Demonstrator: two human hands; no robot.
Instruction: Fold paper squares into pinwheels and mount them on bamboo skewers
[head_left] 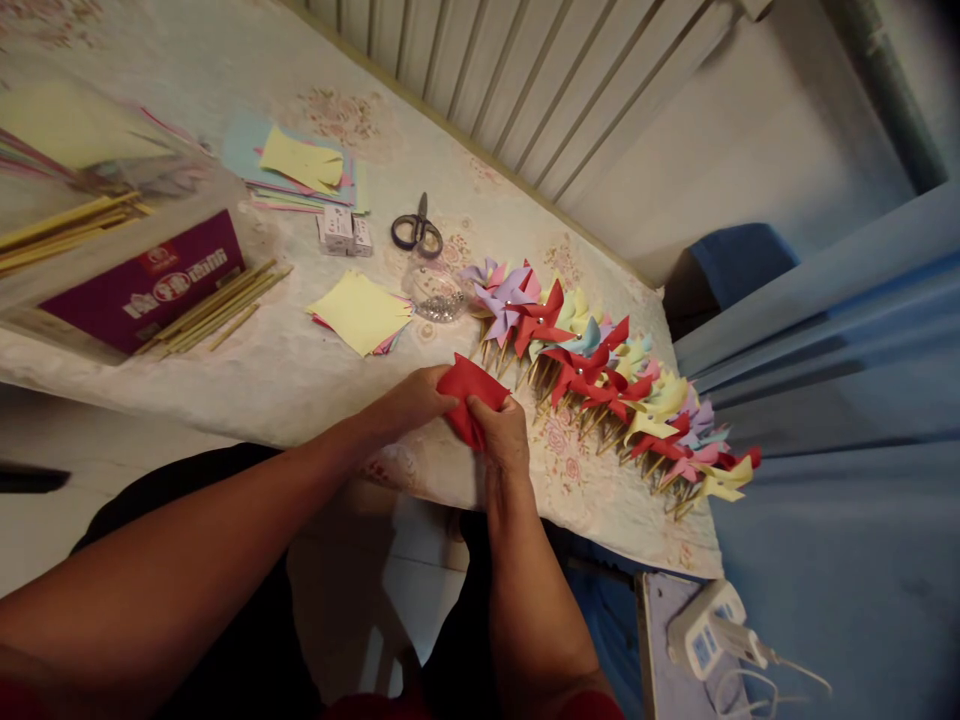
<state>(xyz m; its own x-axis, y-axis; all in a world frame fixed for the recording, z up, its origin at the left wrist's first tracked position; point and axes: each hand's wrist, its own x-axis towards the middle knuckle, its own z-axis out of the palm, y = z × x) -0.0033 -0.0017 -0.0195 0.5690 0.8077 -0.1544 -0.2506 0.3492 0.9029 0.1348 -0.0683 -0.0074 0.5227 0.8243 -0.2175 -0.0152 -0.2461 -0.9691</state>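
Observation:
Between my two hands is a piece of red paper (pixel 472 385), held above the front part of the table. My left hand (pixel 426 398) pinches its left edge. On the other side, my right hand (pixel 504 428) grips the lower right part, thumb on top; the fingers beneath are hidden. Just beyond the paper lie a bag of small shiny pins (pixel 441 302) and a stack of yellow-topped paper squares (pixel 361 310). To the right, many finished paper pinwheels (pixel 581 370) on thin sticks lie in a long row, in red, yellow, purple, pink and blue.
Dark-handled scissors (pixel 417 232), small white boxes (pixel 343 232) and a pile of coloured paper (pixel 292 165) lie farther back. At left stands a clear plastic box (pixel 247 215) with sticks (pixel 217 310) beside it. A power strip (pixel 709 630) sits at lower right, near a blue curtain (pixel 847 450).

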